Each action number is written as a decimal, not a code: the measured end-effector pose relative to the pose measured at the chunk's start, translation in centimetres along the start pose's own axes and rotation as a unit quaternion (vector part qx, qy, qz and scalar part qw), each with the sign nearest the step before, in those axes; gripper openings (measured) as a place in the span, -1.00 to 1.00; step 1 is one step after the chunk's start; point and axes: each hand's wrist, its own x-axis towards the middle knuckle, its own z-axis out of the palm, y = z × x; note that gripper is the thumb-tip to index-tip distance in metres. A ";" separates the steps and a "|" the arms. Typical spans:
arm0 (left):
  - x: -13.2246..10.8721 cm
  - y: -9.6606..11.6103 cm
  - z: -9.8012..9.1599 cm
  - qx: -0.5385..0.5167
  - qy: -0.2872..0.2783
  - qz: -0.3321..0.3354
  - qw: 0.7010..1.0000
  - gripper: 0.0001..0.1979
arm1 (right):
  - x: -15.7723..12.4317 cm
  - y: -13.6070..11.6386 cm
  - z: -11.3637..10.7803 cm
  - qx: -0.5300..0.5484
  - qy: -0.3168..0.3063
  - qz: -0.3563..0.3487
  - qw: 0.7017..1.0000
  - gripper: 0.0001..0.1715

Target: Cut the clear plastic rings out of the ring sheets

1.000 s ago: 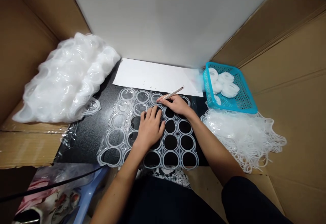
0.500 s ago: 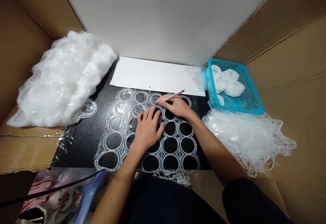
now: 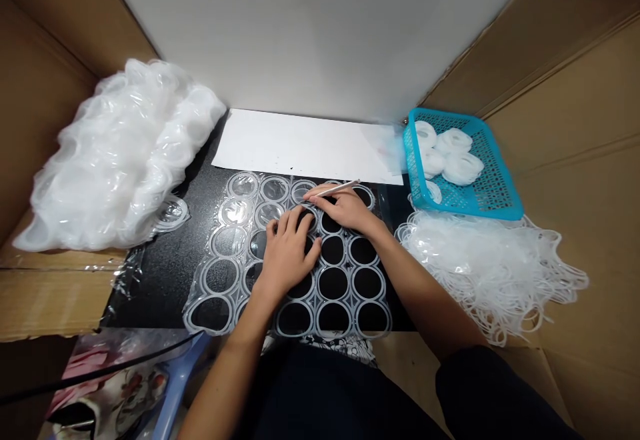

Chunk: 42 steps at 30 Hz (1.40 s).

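Note:
A clear plastic sheet of joined rings [image 3: 352,285] lies on the black tabletop [image 3: 165,280]. Several rings on its left and far side have shiny film across them; others show black through their middles. My left hand [image 3: 287,253] rests on the sheet with fingers spread, holding nothing. Ahead and to the right, my right hand [image 3: 345,210] grips a slim white pen-like tool [image 3: 336,189]. The tool slants up to the right, and its working tip is hidden by the fingers near a far-row ring.
A large bag of white rings [image 3: 115,153] stands at left. White paper [image 3: 300,143] lies at the back. At right, a blue basket [image 3: 500,187] holds bundled rings, with a heap of clear ring scraps [image 3: 490,267] in front. Cardboard walls [image 3: 575,107] flank the table.
The view has shifted slightly. Both hands stay in nearly the same places on the sheet, the right still gripping the pen-like tool.

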 end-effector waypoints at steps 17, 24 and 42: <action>0.0 0.1 0.0 0.003 -0.004 -0.004 1.000 -0.55 | 0.0 -0.6 -0.3 0.035 -0.014 0.034 0.999 -0.75; 0.0 0.0 -0.1 -0.003 -0.004 -0.003 1.000 -0.56 | -0.1 -0.1 0.0 0.016 -0.004 0.013 1.000 -0.78; 0.1 0.1 -0.1 0.001 -0.004 -0.003 1.000 -0.54 | -0.8 0.0 0.1 0.016 0.003 -0.029 0.999 -0.79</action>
